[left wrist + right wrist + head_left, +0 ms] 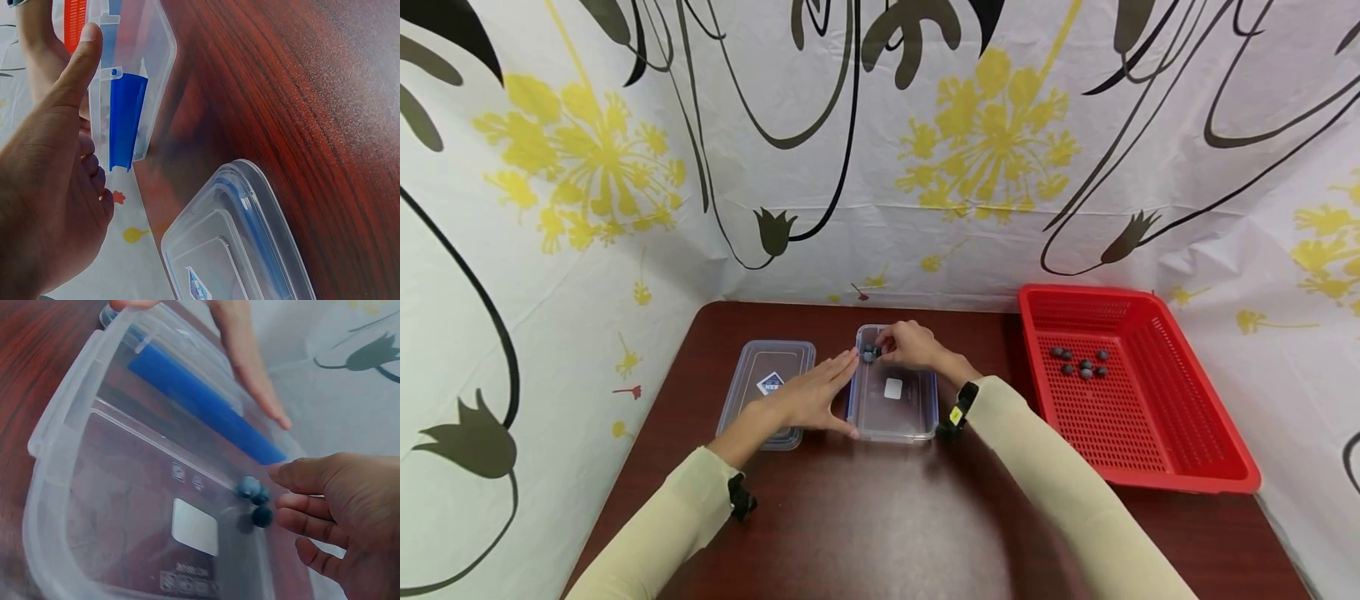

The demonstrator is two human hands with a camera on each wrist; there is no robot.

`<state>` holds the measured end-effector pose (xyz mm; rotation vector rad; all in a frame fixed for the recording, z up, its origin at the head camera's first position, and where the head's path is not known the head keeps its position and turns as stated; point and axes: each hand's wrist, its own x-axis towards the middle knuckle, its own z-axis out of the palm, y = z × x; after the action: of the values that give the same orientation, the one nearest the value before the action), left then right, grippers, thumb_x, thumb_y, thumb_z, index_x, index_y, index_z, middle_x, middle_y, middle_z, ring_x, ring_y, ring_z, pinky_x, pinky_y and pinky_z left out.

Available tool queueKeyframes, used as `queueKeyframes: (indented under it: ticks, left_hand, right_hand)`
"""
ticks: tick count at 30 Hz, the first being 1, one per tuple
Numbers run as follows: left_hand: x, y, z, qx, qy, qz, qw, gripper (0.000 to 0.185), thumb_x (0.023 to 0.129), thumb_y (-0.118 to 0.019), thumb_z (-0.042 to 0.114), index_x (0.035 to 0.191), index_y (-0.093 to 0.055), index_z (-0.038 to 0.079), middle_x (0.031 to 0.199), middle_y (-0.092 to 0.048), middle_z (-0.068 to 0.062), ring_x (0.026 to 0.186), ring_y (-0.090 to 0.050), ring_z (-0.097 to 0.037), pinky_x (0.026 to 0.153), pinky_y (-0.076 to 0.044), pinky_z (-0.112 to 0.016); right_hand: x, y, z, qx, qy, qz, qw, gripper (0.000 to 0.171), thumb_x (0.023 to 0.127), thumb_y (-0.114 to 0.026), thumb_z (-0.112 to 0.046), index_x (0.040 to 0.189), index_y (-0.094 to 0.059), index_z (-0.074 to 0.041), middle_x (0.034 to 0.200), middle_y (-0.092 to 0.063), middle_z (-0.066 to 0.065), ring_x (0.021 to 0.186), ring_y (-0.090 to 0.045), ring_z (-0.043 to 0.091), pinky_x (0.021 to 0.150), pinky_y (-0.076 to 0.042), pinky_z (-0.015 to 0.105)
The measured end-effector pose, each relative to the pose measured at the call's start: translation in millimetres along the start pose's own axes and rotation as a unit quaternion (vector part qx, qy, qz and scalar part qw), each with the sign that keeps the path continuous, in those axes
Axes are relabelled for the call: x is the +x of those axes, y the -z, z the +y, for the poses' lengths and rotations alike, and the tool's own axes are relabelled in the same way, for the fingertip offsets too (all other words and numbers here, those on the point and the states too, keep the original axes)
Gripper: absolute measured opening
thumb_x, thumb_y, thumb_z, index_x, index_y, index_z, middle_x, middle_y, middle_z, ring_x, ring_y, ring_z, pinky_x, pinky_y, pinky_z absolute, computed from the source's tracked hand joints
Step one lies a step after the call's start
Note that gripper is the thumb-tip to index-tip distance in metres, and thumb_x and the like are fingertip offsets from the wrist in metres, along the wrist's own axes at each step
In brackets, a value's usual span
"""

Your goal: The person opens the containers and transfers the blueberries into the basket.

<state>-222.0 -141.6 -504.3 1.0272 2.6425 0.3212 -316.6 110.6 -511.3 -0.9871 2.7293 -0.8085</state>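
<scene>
The left hand (808, 400) is bracing the clear container (895, 408) with straight, joined fingers. The right hand (910, 343) is hovering, fingers loosely apart, over blueberries (255, 499) inside; more berries (1082, 365) are lying in the red basket (1180, 433).

The tabletop (865, 517) is dark reddish-brown wood grain. On it, the box (895, 417) is clear with blue clips and holds dark blue-grey balls (869, 354). Left of the box, the lid (767, 387) is clear with a blue seal. Right of the box, the basket (1150, 450) is red. The backdrop (1000, 142) is white with yellow flowers and black stems.
</scene>
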Motion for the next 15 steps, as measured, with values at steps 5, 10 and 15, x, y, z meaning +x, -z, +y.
queueKeyframes:
  ticks: [5, 10, 15]
  left_hand:
    - [-0.4, -0.4, 0.2, 0.003, -0.002, 0.006, 1.0000, 0.131, 0.084, -0.074, 0.075, 0.169, -0.009, 0.001, 0.178, -0.002, -0.015, 0.165, -0.006, -0.027, 0.132, -0.016, -0.046]
    - [-1.3, -1.1, -1.1, 0.006, -0.005, 0.012, 0.9999, 0.130, 0.084, -0.076, 0.074, 0.169, -0.010, 0.000, 0.178, -0.004, -0.016, 0.164, -0.009, -0.029, 0.131, -0.017, -0.047]
    - [-1.5, -1.6, -1.9, 0.005, -0.004, 0.006, 1.0000, 0.131, 0.084, -0.075, 0.074, 0.169, -0.007, 0.001, 0.178, -0.002, -0.015, 0.164, -0.008, -0.028, 0.132, -0.017, -0.047]
  right_hand:
    - [5.7, -13.8, -1.2, -0.015, -0.023, 0.001, 1.000, 0.025, 0.088, -0.083, -0.009, 0.110, -0.079, 0.002, 0.091, -0.080, 0.008, 0.084, -0.075, 0.019, 0.080, -0.061, 0.033]
    - [9.0, -26.7, -2.4, -0.027, -0.049, 0.016, 0.998, 0.022, 0.085, -0.084, -0.009, 0.105, -0.080, 0.000, 0.088, -0.079, 0.006, 0.083, -0.075, 0.019, 0.082, -0.061, 0.035]
    - [9.7, -37.4, -2.5, -0.027, -0.091, 0.024, 0.995, 0.021, 0.087, -0.087, -0.013, 0.105, -0.081, -0.003, 0.089, -0.079, 0.004, 0.083, -0.075, 0.017, 0.081, -0.062, 0.036]
